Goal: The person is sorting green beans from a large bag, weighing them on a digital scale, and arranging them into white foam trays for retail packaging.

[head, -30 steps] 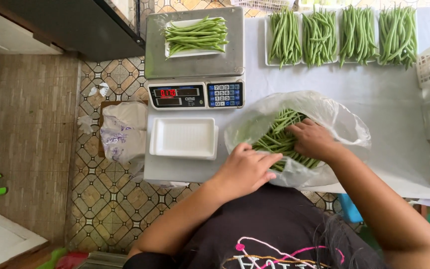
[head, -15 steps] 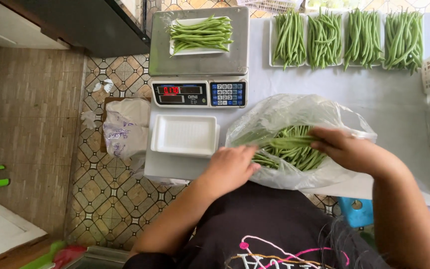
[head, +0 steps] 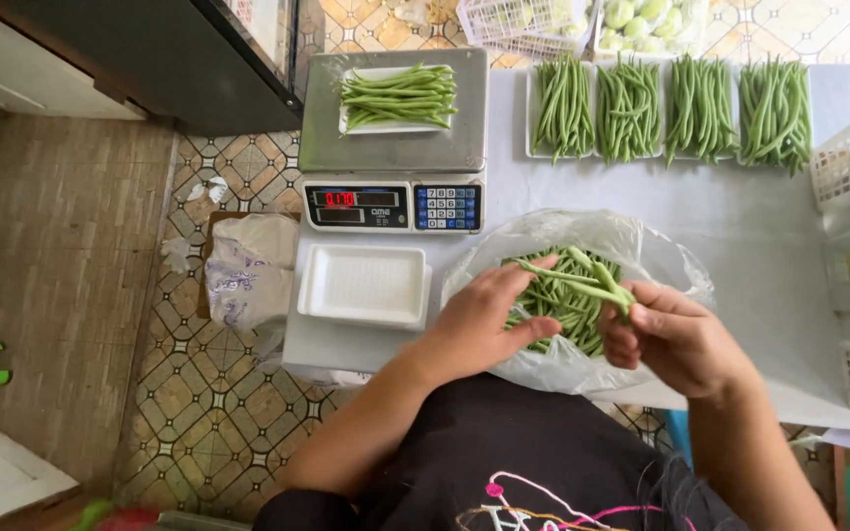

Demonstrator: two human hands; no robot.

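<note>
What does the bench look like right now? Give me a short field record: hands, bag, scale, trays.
left hand: resting on the beans in the clear plastic bag, fingers spread
right hand: gripping a small bunch of green beans lifted above the bag
bag: open on the white table, partly full of beans
scale: one foam tray of beans on its platform, display lit
empty tray: white foam, in front of the scale
filled trays: four portions of beans in a row at the far table edge
</note>
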